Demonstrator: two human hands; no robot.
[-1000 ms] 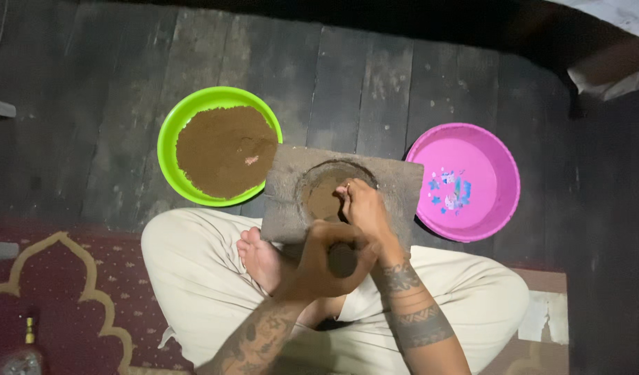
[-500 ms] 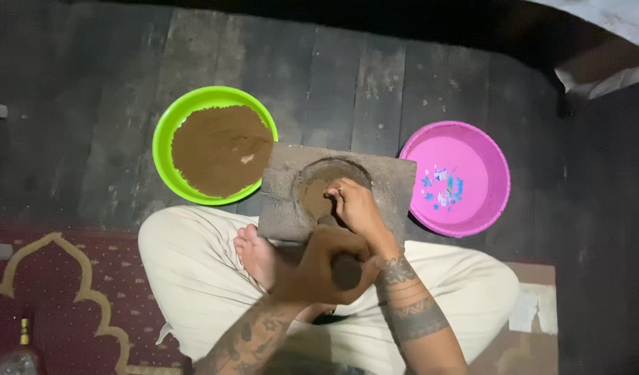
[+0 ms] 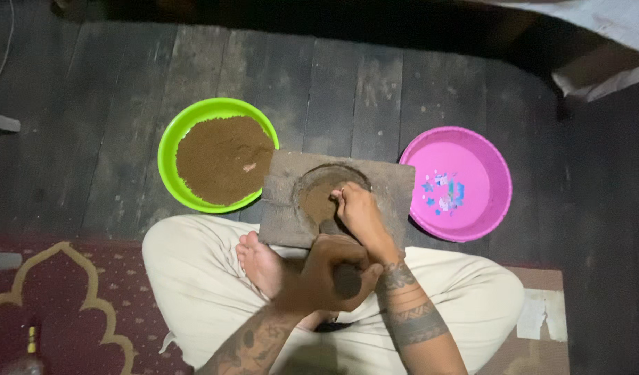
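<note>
Stone slab point(image 3: 284, 201) sits on the floorboards point(image 3: 347, 90) at the knees, between green bowl point(image 3: 172, 146) and pink bowl point(image 3: 486, 149). Right hand point(image 3: 357, 215) fingers curled, pressing brown powder point(image 3: 318, 201) in its hollow. Left hand point(image 3: 330, 274) fisted around a dark round object. Powder looks loose, crumbly; slab likely heavy, lift by edges.

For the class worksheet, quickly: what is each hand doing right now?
Left hand: closed around a dark round object.
Right hand: fingers curled in the stone block's hollow; grip cannot be told.
</note>
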